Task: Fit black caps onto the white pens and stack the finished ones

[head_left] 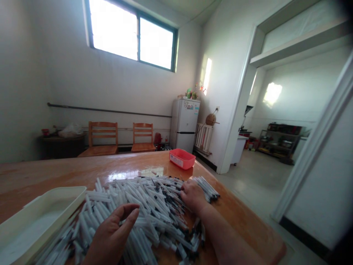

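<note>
Pens (154, 213) lie in a loose, crisscrossed heap on the wooden counter (41, 176), reaching from under the left hand to just past the right hand. Left of the left hand's fingers, a white plastic tray (35, 221) sits just beside the heap. Ahead of the right hand's fingers and well apart from them, a small red plastic tray (182, 159) stands on bare counter. The left hand (110, 235) curls over the pens, its fingers (106, 224) bent and spread apart from the thumb (129, 213), holding nothing that can be seen. The right hand (193, 195) presses into the heap, fingers (186, 187) together on the pens; whether they grip any cannot be told. Right of that hand, a strip of bare counter runs to the edge.
</note>
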Action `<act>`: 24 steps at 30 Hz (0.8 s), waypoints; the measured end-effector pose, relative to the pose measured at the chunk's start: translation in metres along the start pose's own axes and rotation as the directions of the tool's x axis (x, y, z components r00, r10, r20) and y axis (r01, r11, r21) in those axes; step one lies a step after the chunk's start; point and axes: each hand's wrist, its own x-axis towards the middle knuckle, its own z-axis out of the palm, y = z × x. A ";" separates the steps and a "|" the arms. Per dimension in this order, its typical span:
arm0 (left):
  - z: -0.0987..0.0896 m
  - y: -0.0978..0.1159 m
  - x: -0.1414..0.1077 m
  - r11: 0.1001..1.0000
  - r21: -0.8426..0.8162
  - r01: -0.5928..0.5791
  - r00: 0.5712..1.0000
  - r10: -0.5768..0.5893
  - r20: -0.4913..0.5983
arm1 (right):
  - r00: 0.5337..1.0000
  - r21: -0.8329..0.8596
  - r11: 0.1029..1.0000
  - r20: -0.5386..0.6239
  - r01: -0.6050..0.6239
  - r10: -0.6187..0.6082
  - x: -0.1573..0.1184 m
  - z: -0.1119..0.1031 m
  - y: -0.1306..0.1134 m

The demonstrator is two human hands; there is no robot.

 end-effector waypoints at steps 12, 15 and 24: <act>0.000 -0.005 0.001 0.999 -0.022 -0.040 0.999 0.040 -0.020 | 0.999 -0.075 0.997 0.040 -0.032 0.035 -0.002 0.003 -0.012; 0.000 -0.006 0.001 0.999 -0.021 -0.042 0.999 0.041 -0.012 | 0.999 -0.068 0.997 0.029 -0.034 0.036 -0.003 0.000 -0.011; 0.005 0.004 -0.005 0.998 -0.047 -0.030 1.000 0.030 -0.002 | 0.990 0.176 0.981 -0.127 0.087 -0.065 -0.019 -0.032 -0.020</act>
